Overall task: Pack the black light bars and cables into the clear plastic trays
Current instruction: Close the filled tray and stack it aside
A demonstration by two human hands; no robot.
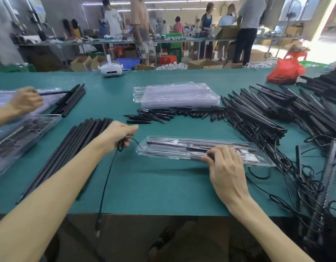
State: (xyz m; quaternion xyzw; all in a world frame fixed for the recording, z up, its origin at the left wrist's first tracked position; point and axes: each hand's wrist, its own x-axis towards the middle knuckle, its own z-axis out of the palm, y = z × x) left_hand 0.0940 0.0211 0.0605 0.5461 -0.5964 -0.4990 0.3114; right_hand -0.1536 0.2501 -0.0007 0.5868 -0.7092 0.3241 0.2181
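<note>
A clear plastic tray [163, 148] lies in front of me on the green table, with black bars and parts inside. My right hand [224, 163] rests on its near edge, fingers curled and pinching a black piece at the tray. Left of the tray, my left hand [119, 134] grips a black cable [106, 178] that hangs down over the table's front edge, its plug dangling below. A bundle of black light bars [76, 146] lies under my left forearm.
A stack of empty clear trays [174, 95] sits at the middle back, with small black end pieces [163, 115] in front of it. A big heap of bars and cables [286, 120] fills the right side. Another person's hand [25, 101] works over filled trays [16, 133] at left.
</note>
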